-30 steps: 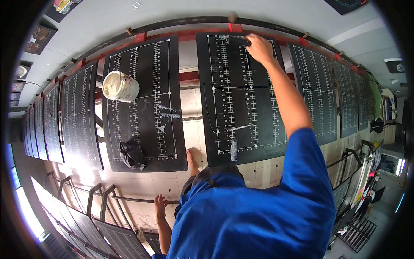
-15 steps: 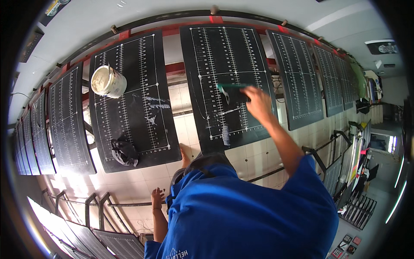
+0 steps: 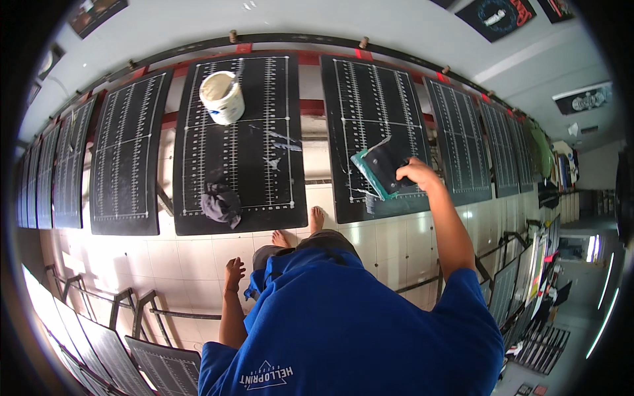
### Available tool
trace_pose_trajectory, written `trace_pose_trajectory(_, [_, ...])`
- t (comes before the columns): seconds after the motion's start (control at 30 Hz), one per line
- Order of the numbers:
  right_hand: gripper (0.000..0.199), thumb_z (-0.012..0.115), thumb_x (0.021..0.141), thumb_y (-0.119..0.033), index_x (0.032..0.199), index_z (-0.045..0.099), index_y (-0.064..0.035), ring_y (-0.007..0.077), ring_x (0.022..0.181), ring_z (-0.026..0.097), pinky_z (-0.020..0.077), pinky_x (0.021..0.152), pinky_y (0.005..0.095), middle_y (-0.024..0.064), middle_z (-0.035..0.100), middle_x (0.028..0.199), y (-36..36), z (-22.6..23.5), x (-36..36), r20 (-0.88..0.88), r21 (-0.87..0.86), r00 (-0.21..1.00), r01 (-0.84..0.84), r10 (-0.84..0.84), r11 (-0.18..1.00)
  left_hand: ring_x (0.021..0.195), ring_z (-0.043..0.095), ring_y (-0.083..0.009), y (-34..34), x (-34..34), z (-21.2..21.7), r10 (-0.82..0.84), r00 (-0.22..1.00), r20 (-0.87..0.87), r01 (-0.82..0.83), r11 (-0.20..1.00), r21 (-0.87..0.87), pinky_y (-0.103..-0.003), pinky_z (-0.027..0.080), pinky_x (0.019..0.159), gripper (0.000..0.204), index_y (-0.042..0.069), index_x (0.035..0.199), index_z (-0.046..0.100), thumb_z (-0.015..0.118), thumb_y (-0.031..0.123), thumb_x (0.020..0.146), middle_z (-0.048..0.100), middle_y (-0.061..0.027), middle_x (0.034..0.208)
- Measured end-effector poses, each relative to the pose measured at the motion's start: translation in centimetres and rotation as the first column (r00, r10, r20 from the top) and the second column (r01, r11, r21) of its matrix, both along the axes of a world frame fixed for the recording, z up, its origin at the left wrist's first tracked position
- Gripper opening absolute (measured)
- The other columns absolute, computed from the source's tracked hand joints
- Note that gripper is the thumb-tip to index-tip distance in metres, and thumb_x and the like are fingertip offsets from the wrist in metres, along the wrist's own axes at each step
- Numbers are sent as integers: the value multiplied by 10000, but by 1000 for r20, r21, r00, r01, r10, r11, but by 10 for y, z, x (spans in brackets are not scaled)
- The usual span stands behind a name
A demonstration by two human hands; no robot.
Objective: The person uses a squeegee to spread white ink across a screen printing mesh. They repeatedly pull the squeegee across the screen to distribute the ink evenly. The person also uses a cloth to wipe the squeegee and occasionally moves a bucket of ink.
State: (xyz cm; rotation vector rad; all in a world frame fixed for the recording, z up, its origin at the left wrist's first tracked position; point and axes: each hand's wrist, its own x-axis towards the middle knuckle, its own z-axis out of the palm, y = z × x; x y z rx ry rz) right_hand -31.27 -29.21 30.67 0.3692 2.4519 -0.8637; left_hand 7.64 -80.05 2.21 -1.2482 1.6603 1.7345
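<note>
My right hand [image 3: 419, 174] is closed on the black body of a squeegee with a green blade [image 3: 381, 168], tilted over the black board [image 3: 347, 142] at front right. Pale paste streaks mark that board, and the squeegee hides part of its surface. My left hand [image 3: 234, 273] hangs low at my side, holding nothing, its fingers apart. On the board to the left [image 3: 254, 178] stands a white bucket [image 3: 226, 105] with pale residue and a tool handle leaning inside. A crumpled dark grey cloth [image 3: 221, 206] lies toward that board's near end, and white smears mark its surface.
More black boards with white ruled lines [image 3: 129, 152] run in a row to both sides on a red and black frame [image 3: 310, 112]. Behind me, at lower left, are more boards [image 3: 165, 363] and black metal brackets [image 3: 122, 300]. Tiled floor [image 3: 175, 261] lies between the rows.
The squeegee has turned from edge-on to showing its broad face and has come lower and nearer. My view has shifted, so the boards and bucket appear farther right.
</note>
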Motion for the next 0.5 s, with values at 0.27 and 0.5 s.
trace_pose_trajectory(0.27, [337,672,639,-71,959,699,32,177,776,653,506,752,290,73,706,866,-142,25,-46,-61,-461,977,-211,206,862,852,676,-204,-12,84,-10,245,967,73,-241,969,-58,-324,521,632,466,13,1257,577,553,395,992,686,-129,1096])
trace_pose_trajectory(0.5, [328,665,765,-107,1087,706,-62,319,982,678,548,850,424,146,705,1035,-358,-15,25,-662,276,432,-619,613,735,872,672,-196,6,85,14,323,946,-4,-323,944,-64,-320,521,684,438,29,1247,593,554,385,995,697,-111,1094])
